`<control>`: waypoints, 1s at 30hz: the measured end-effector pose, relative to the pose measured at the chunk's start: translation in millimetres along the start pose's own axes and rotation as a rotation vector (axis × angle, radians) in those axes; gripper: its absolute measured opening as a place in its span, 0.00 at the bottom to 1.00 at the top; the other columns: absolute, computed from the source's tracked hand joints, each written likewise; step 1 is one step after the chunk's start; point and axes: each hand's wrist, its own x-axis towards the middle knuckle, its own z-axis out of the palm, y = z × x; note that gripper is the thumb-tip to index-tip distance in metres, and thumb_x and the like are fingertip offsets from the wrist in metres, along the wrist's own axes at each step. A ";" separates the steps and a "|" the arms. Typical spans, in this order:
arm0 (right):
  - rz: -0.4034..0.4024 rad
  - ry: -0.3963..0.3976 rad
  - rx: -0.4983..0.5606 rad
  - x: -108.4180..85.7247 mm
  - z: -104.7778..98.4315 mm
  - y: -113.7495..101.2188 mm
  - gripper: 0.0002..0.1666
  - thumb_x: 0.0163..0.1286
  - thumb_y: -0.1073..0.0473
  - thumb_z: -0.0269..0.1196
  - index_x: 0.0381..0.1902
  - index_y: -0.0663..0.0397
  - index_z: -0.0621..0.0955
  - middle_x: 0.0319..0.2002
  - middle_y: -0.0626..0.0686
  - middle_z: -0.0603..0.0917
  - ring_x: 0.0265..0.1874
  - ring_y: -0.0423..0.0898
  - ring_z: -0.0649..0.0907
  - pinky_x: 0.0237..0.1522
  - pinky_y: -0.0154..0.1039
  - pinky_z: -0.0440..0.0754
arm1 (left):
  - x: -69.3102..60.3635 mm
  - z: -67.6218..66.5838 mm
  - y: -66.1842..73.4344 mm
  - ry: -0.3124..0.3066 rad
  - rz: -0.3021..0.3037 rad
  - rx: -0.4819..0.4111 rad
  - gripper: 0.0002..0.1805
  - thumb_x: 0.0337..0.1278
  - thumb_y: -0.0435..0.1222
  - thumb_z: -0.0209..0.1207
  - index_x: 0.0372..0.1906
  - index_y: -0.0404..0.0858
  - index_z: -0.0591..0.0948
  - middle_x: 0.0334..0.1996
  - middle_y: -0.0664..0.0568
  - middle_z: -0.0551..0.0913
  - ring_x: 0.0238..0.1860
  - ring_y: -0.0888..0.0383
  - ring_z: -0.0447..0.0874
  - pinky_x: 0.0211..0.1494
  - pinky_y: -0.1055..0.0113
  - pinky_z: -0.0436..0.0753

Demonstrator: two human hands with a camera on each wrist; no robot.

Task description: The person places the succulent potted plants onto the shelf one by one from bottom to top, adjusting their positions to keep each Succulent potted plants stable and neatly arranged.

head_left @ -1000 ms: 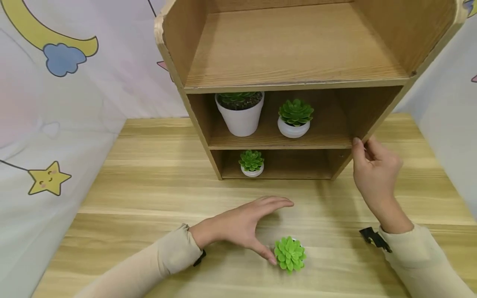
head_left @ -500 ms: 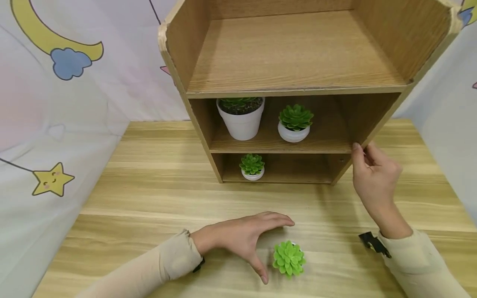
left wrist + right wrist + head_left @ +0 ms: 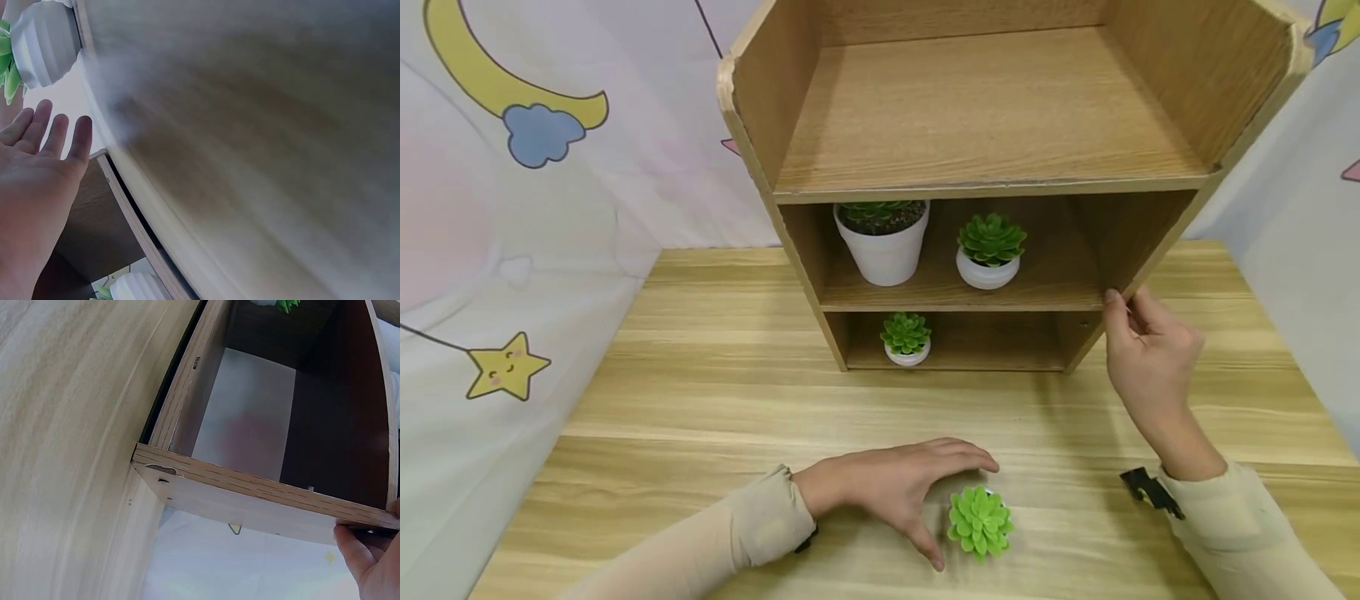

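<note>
In the head view my left hand (image 3: pixel 891 492), fingers and thumb spread, is just left of a bright green potted succulent (image 3: pixel 981 522) on the table. A gap shows between the thumb and its leaves. The left wrist view has the open palm (image 3: pixel 40 187) beside the plant's white ribbed pot (image 3: pixel 45 44). My right hand (image 3: pixel 1153 358) grips the right side edge of a wooden shelf (image 3: pixel 1000 187), thumb on the front edge. In the right wrist view its fingers (image 3: pixel 356 553) lie on the outer side of that panel; the hand is partly cut off.
The middle shelf bears a larger white pot (image 3: pixel 886 254) with a plant and a small succulent (image 3: pixel 990 250). Another small succulent (image 3: pixel 906 337) stands in the bottom compartment, at left. A printed cloth (image 3: pixel 580 192) hangs behind and beside the wooden table (image 3: pixel 700 400).
My left hand has drawn back towards me, and its thumb has come away from the succulent's leaves. My right hand keeps its grip on the shelf. The head view has shifted slightly.
</note>
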 end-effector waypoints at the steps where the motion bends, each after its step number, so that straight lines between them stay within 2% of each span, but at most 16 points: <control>1: -0.001 -0.003 0.002 0.5 0.4 -1.1 0.09 0.66 0.72 0.59 0.30 0.74 0.84 0.24 0.62 0.84 0.23 0.27 0.78 0.24 0.18 0.69 | 0.2 0.1 0.2 -0.004 0.001 0.000 0.63 0.34 0.58 0.77 0.75 0.42 0.56 0.73 0.55 0.58 0.72 0.65 0.48 0.71 0.71 0.49; 9: 0.006 -0.005 -0.001 -0.1 1.5 0.8 0.10 0.66 0.72 0.59 0.27 0.73 0.83 0.23 0.62 0.82 0.22 0.28 0.77 0.24 0.19 0.69 | 4.4 3.7 1.0 -0.067 0.025 -0.012 0.60 0.36 0.55 0.77 0.74 0.41 0.57 0.72 0.56 0.59 0.71 0.67 0.49 0.70 0.74 0.51; 15: 0.009 0.000 0.000 0.2 1.2 1.5 0.09 0.66 0.71 0.59 0.30 0.74 0.84 0.25 0.62 0.83 0.22 0.27 0.77 0.24 0.18 0.69 | 7.6 3.1 1.7 -0.073 0.023 -0.007 0.57 0.38 0.53 0.77 0.73 0.41 0.59 0.70 0.56 0.61 0.70 0.68 0.51 0.69 0.76 0.51; 22: 0.015 0.000 -0.009 -0.1 1.2 6.7 0.09 0.66 0.71 0.59 0.30 0.73 0.84 0.25 0.63 0.84 0.24 0.26 0.79 0.24 0.18 0.70 | 7.9 0.7 3.5 -0.092 -0.027 -0.021 0.52 0.40 0.51 0.77 0.71 0.44 0.62 0.68 0.58 0.65 0.68 0.69 0.56 0.68 0.76 0.54; 30: 0.024 -0.002 -0.021 -0.8 0.6 5.6 0.10 0.66 0.70 0.59 0.29 0.73 0.84 0.25 0.63 0.84 0.23 0.26 0.78 0.24 0.19 0.69 | 11.9 1.3 4.0 -0.088 -0.024 0.005 0.50 0.41 0.48 0.78 0.70 0.43 0.64 0.67 0.59 0.67 0.68 0.69 0.57 0.68 0.77 0.54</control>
